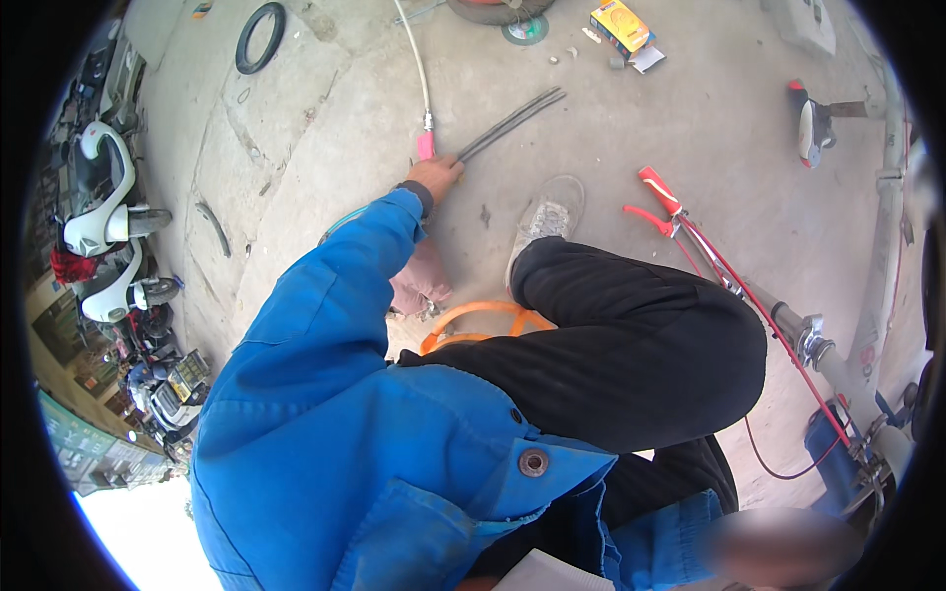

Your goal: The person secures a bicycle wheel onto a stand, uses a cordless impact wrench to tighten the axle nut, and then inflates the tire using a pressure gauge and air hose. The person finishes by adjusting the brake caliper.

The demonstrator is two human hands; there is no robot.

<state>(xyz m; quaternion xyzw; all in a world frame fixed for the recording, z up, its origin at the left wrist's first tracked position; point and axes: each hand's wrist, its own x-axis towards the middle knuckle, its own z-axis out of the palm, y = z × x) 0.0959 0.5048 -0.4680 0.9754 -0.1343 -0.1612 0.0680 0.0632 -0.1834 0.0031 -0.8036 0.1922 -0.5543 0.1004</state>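
At the upper middle, my left hand (437, 177) has its fingers closed round the near end of several long, thin dark metal rods (510, 123). Their far ends point up and to the right, low over the concrete floor. Just beyond my knuckles is the pink end piece (426, 145) of a pale hose (418, 69). My right hand (778, 550), past a blue sleeve at the lower right, is a smear, so its fingers cannot be made out. Beneath my left forearm sits a dusty pink bundle (421, 281), partly covered, beside an orange curved frame (478, 307).
To the right, red handlebars (660, 197) and a bicycle frame (849, 379) stand close to my knee. A black tyre (260, 37), a green disc (524, 30), a yellow box (623, 28) and a hammer-like tool (816, 123) lie farther off. Scooters (99, 231) line the left.
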